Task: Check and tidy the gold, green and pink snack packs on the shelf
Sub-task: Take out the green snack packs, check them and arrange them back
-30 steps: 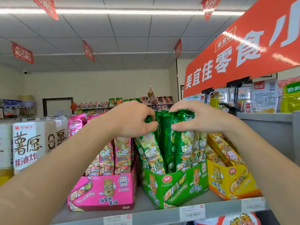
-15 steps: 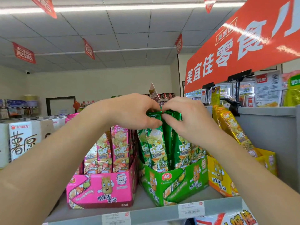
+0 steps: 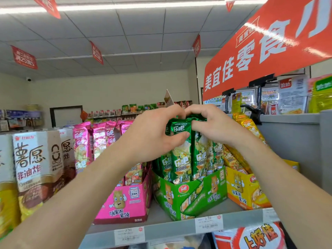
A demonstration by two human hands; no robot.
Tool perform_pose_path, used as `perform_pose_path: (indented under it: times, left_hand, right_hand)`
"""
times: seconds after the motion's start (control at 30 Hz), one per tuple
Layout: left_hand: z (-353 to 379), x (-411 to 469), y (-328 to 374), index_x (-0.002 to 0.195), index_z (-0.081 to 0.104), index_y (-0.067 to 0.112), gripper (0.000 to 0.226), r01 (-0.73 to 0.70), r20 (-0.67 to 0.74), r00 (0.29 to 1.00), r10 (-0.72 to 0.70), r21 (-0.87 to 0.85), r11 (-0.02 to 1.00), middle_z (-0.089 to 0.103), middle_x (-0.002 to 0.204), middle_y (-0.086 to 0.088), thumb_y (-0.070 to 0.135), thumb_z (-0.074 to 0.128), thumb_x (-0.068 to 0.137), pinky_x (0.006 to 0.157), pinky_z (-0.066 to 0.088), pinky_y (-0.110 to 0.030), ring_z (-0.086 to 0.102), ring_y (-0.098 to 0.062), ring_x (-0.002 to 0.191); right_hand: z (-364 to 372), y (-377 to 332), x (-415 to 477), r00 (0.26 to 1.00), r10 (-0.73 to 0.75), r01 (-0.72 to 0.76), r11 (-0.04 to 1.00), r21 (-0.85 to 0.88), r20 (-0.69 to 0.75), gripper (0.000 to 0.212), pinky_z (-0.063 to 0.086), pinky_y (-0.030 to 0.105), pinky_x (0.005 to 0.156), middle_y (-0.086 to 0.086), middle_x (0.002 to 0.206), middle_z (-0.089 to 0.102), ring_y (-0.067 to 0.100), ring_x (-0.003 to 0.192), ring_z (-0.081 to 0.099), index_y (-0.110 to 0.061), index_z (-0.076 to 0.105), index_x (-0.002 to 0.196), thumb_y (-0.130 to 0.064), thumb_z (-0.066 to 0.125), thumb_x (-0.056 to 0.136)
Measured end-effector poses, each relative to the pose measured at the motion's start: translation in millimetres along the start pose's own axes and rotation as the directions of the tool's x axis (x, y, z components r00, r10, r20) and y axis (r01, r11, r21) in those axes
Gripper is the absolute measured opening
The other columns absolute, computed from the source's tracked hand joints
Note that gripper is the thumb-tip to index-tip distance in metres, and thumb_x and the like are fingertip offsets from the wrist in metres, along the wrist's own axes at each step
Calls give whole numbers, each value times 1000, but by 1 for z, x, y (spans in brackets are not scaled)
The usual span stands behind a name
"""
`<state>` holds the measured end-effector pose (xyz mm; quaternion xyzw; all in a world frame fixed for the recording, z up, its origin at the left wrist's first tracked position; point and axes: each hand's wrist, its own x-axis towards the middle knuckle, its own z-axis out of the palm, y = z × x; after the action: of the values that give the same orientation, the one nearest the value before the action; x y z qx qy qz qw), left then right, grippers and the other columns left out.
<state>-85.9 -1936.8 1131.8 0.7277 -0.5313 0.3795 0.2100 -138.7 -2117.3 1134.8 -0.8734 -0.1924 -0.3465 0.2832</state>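
Left hand (image 3: 154, 135) and right hand (image 3: 212, 127) both pinch the tops of upright green packs (image 3: 181, 157) standing directly between them, equally near.

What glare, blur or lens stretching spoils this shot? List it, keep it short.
Head view: the ceiling strip light is blown out; glare streaks cross the orange banner; the pink packs at left are smeared soft; the wide lens enlarges the near forearms; the green packs held by the left hand and right hand read sharp.
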Motion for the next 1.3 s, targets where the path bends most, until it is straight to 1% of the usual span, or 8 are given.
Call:
perform_pose_path:
  times: [0.07,0.17,0.33,0.47,0.67,0.87,1.07,1.3]
  left_hand:
    - [6,-5,1,112,58,24,33,16,-38,999,-17,-26,1000,62,106,3,38,69,85,85,47,-37,59,-18,95]
    - [11,-9,2,113,57,25,37,88,-90,992,-92,-40,995,52,112,3,44,65,82,85,45,-31,55,-16,97]
    - [22,-19,0,128,42,30,64,185,-28,983,-184,38,982,47,118,3,61,61,75,72,37,-28,54,-17,90]
    - [26,-22,1,130,40,33,69,192,-80,980,-185,95,977,46,117,0,65,58,72,66,42,-29,56,-20,78]
    - [22,-17,8,121,41,38,61,225,-150,970,-194,229,947,41,98,3,68,60,70,55,46,-30,53,-23,63]
    - [28,-9,15,119,49,34,58,297,-194,950,-245,312,903,41,95,2,66,58,71,53,46,-31,56,-28,65]
    - [34,-3,12,122,51,32,61,325,-211,940,-268,317,891,42,94,2,67,57,73,55,33,-28,51,-24,65]
    - [29,7,17,124,57,35,56,201,-111,976,-189,106,974,48,98,5,69,55,79,73,39,-29,49,-12,79]
  right_hand:
    - [3,2,-4,999,18,-18,1000,6,-38,35,40,8,83,-17,105,62,-11,93,57,-29,68,100,1,55,86]
    - [11,9,-16,962,-29,-47,962,-269,-272,33,27,30,102,-11,122,48,7,121,40,-33,65,118,-25,59,87]
    - [32,12,-62,854,40,-142,977,-159,-519,47,42,25,85,-20,107,35,-4,97,43,-48,44,129,-63,48,85]
    - [76,26,-114,852,256,-337,936,-104,-457,53,49,27,75,-19,103,45,-4,90,51,-47,34,118,-78,46,77]
    - [85,32,-127,894,280,-360,914,-188,-350,44,45,29,76,-19,92,43,2,85,50,-26,57,119,-54,49,86]
    - [99,7,-118,818,488,-575,699,-425,-304,109,43,35,74,-3,117,31,21,109,44,-27,27,131,-102,14,53]
    - [109,18,-104,803,484,-588,741,-325,-348,104,41,32,71,3,121,40,27,106,55,-17,37,132,-86,49,56]
    - [67,45,-103,904,419,-427,868,252,90,64,46,40,103,-14,125,62,7,117,58,-33,47,130,-44,78,76]
